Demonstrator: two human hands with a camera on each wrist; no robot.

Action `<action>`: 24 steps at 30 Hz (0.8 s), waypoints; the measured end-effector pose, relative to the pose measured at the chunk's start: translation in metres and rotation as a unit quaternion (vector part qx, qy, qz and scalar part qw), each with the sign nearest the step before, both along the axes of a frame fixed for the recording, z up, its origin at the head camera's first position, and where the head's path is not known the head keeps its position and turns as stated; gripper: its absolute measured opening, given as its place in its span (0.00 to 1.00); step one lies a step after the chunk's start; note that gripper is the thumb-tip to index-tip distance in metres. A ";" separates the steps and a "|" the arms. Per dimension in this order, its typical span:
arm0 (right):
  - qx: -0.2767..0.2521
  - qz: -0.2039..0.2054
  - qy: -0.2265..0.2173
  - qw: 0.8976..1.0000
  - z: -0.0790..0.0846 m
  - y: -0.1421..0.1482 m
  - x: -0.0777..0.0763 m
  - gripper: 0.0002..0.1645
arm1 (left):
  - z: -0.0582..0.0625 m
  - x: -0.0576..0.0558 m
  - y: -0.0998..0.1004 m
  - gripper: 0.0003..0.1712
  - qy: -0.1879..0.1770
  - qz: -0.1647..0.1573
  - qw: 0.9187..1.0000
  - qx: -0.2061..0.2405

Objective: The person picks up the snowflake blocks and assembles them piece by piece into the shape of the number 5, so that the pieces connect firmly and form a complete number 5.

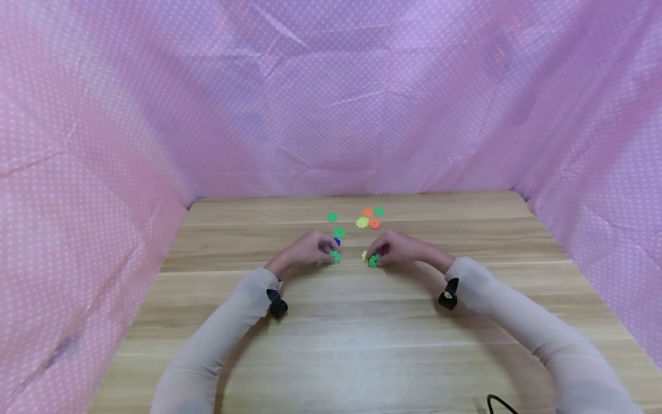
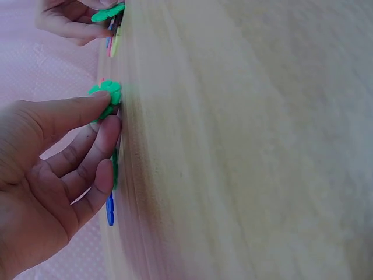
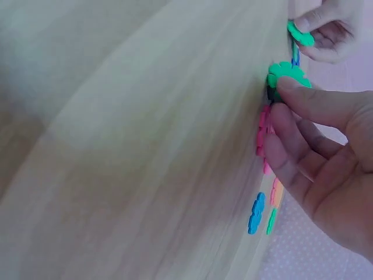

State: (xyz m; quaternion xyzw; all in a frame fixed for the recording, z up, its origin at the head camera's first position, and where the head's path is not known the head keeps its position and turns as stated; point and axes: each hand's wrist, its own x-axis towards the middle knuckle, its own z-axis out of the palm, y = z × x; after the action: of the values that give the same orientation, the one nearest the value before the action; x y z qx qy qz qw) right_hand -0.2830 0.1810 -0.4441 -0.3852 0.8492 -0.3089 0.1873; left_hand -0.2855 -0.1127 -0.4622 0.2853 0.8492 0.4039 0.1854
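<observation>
Between thumb and fingers my left hand (image 1: 312, 247) pinches a green notched plastic disc (image 1: 335, 257). In the left wrist view the thumb lies over this flower-shaped disc (image 2: 115, 91). A dark blue disc (image 1: 337, 242), partly covered by the left fingers, is just behind it. To the right, my right hand (image 1: 400, 247) pinches another green notched disc (image 1: 374, 261), its thumb across the face in the right wrist view. Right beside that disc is a yellow disc (image 1: 364, 255), partly hidden by the fingers. A dark piece (image 3: 270, 93) shows under the right hand's green disc.
Behind the left hand lie green discs (image 1: 338, 232). Farther back on the wooden table (image 1: 341, 356) are a yellow disc (image 1: 362, 222), orange discs (image 1: 374, 223) and a green disc (image 1: 379, 211). Dotted pink cloth (image 1: 331, 115) surrounds the table; a black cable (image 1: 499, 401) lies at the front.
</observation>
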 end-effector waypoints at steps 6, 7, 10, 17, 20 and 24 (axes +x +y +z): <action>-0.019 -0.029 -0.047 0.998 0.004 0.004 -0.004 0.15 | 0.003 0.000 0.000 0.12 -0.029 0.020 0.999 0.018; -0.025 -0.040 -0.056 0.997 0.005 0.004 -0.004 0.15 | 0.003 0.000 0.001 0.12 -0.041 0.028 0.998 0.026; -0.048 -0.069 -0.064 0.994 0.007 0.007 -0.005 0.15 | 0.004 0.001 0.004 0.13 -0.066 0.050 0.995 0.053; -0.092 -0.118 -0.058 0.987 0.009 0.009 -0.011 0.09 | 0.010 -0.002 0.006 0.13 -0.059 0.052 0.992 0.098; -0.116 -0.138 -0.074 0.981 0.012 0.011 -0.012 0.09 | 0.014 -0.005 0.007 0.16 -0.057 0.057 0.989 0.123; -0.143 -0.166 -0.087 0.972 0.015 0.013 -0.013 0.11 | 0.020 -0.006 0.012 0.18 -0.058 0.075 0.985 0.147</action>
State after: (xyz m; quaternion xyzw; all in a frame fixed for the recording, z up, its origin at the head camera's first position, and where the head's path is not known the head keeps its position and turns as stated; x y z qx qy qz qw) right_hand -0.2956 0.1939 -0.4289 -0.2332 0.8286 -0.4866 0.1495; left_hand -0.2916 -0.1006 -0.4424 0.2206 0.7875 0.5530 0.1596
